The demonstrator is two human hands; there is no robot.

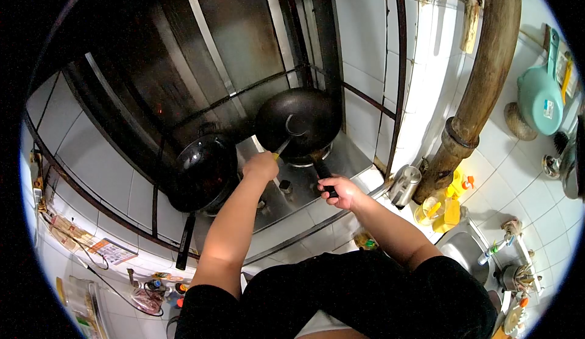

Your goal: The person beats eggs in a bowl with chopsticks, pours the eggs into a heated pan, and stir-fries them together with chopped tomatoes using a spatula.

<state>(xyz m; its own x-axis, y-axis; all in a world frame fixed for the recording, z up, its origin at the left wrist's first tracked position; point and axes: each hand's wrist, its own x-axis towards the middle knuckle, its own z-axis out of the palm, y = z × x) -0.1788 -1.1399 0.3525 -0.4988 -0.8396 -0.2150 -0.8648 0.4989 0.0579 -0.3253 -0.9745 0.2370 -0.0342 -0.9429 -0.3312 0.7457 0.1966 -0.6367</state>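
Note:
My left hand [261, 167] is closed around the yellow handle of a metal ladle [296, 124]. The ladle's round head reaches down into a dark wok [273, 110] on the right burner. With my right hand [340, 191] I grip the black handle [323, 171] of that wok, fingers wrapped round it. Whatever lies inside the wok is too dark to make out. To the left, a second black pan [204, 162] sits on the other burner, its handle [186, 241] pointing toward me.
Between the pans runs the steel stove top [256, 199] with a knob [285, 187]. A dark metal rail [329, 220] curves in front. At the right stand a metal jug [404, 185], yellow bottles [450, 214] and a sink [466, 250]. A teal strainer [541, 98] hangs on the wall.

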